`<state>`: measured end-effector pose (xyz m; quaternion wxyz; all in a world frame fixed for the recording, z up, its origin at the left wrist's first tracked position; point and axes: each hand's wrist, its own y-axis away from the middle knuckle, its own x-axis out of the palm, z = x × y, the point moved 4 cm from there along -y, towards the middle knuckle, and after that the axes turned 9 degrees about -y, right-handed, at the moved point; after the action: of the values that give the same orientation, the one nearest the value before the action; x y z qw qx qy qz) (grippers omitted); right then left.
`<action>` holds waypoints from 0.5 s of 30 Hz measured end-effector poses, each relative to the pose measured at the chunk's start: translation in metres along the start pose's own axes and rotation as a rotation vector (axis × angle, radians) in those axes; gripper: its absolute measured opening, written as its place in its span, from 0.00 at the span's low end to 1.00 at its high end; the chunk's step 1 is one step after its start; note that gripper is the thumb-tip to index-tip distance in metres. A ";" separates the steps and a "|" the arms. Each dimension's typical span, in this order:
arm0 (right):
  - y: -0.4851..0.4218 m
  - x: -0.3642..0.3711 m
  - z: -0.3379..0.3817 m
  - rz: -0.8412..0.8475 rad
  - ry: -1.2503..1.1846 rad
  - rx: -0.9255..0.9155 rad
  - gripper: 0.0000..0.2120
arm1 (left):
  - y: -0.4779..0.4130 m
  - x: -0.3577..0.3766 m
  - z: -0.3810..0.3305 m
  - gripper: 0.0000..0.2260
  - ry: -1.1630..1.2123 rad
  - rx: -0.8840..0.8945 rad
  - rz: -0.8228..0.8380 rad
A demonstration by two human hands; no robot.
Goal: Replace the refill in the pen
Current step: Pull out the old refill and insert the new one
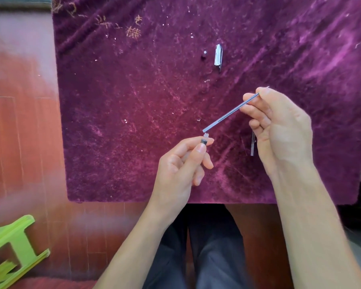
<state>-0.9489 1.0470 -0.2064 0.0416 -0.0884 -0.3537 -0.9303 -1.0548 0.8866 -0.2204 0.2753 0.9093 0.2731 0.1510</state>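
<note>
Head view. Pen lay in pieces, so dismantling judged as done: pale cap [218,55] with clip rested on the purple velvet cloth [133,122] toward the far side, small dark end piece [204,54] just beside it to the left, both well apart from either hand. Another slim, pale rod-like part [252,143], possibly the other refill or a barrel piece, lay on the cloth, partly hidden behind the right hand [279,130]; could not tell which.

Right hand pinched the far end of a thin refill [230,112] between thumb and forefinger, other fingers curled loosely beneath. Refill slanted down and to the left, free end pointed toward the left hand [179,165]. Fine tip appeared to stick out just past the right fingers, though too small to be sure.

Left hand closed around a short dark barrel section [204,141], pinched between thumb and forefinger, open mouth with a pale collar turned up toward the refill. Lower end of the refill hovered just above that mouth, near but seemingly not yet inside; contact could not be confirmed.

Judged as the insertion step: refill lined up, not seated. Left to do, by the look of things: slide refill home, refit end piece and remaining parts, replace cap.

Off the cloth: reddish floor, green plastic stool [10,249] at lower left, dark-trousered legs below.
</note>
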 end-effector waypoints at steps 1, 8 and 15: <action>-0.001 -0.003 0.002 -0.003 -0.002 -0.004 0.08 | 0.000 0.003 0.000 0.10 -0.009 0.004 0.009; -0.003 -0.021 0.008 -0.019 -0.004 -0.028 0.10 | -0.001 0.017 0.005 0.10 -0.023 0.014 0.042; -0.005 -0.025 0.010 -0.009 0.041 -0.060 0.08 | -0.001 0.017 0.007 0.10 -0.046 0.031 0.045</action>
<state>-0.9237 1.0579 -0.2077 0.0421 -0.0690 -0.3249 -0.9423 -1.0383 0.8945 -0.2243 0.2637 0.9227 0.2483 0.1319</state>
